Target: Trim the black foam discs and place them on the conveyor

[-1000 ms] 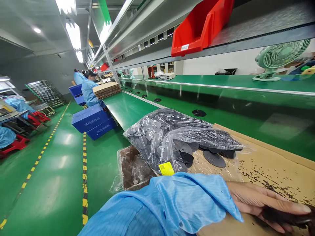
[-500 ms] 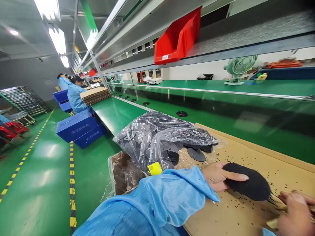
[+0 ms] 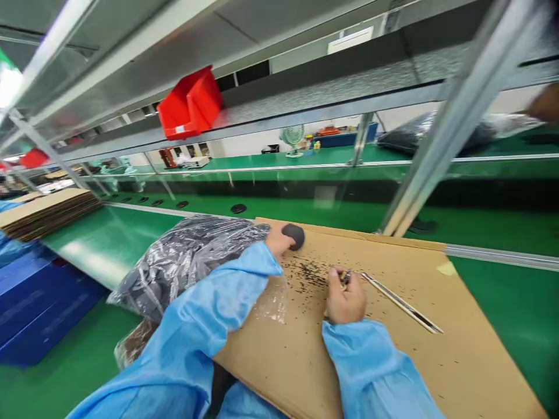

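Blue-sleeved, my distant left hand (image 3: pixel 278 241) pinches a disc (image 3: pixel 294 236) and my right hand (image 3: pixel 347 299) curls nearly closed round something small (image 3: pixel 346 279), the disc black, rounded

1. Worktop (image 3: pixel 98 233): smooth, green, glossy, with bright reflections near its left edge.
2. Sheet (image 3: pixel 279 361): plain brown cardboard, matt.
3. Disc (image 3: pixel 294 235), near the sheet's far edge: dark, matt face.
4. Bag (image 3: pixel 187 256), at the sheet's left edge: clear plastic, crinkled and glossy.
5. Sleeves (image 3: pixel 222 297): blue cloth, creased, with a soft sheen.
6. Bin (image 3: pixel 186 113): smooth red plastic, slightly glossy.
7. Upright (image 3: pixel 454 125), near the sheet's far right corner: bare metal, satin-like.
8. Small bits (image 3: pixel 311 273), on the sheet: dark; material too small to tell.
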The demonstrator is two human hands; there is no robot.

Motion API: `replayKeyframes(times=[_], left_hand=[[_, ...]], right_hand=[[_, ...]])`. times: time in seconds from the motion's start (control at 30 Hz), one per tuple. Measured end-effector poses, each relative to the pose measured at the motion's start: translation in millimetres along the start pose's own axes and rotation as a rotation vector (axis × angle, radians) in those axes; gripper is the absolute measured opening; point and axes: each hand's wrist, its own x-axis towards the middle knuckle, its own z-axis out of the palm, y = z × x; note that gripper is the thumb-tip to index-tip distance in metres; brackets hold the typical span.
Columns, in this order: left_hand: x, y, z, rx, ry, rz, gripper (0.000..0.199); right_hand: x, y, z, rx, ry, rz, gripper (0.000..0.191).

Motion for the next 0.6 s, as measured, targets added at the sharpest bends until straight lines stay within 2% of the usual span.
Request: replayKeyframes(times=[0.13, 0.2, 0.27, 0.4, 0.47, 0.6], left_hand=[[61.2, 33.2, -14.0, 0.360, 0.062, 0.137, 0.048], [81.3, 38.1, -10.7, 0.500, 0.062, 0.192, 0.056], [91.0, 32.8, -0.4, 0.621, 0.048, 0.220, 0.058], [84.7, 9.2, 31.8, 0.789, -0.005, 0.240, 0.047], [75.4, 2.4, 51.8, 0.824, -0.080, 0.288, 0.037], [53.3, 11.1, 100.2, 0.802, -0.288, 0.442, 0.024]], right_hand=[[-3.4, -0.3, -0.4, 0.038, -0.038, -0.027, 0.035], [-4.9, -0.6, -0.2, 0.053, -0.059, -0.035, 0.031], [-5.9, -1.0, 0.2, 0.076, -0.077, -0.026, 0.029], [-6.3, -1.2, 1.7, 0.133, -0.083, 0.048, 0.026], [-6.0, -1.1, 2.8, 0.158, -0.024, 0.112, 0.026], [-4.6, -1.0, 5.4, 0.297, 0.161, 0.249, 0.031]])
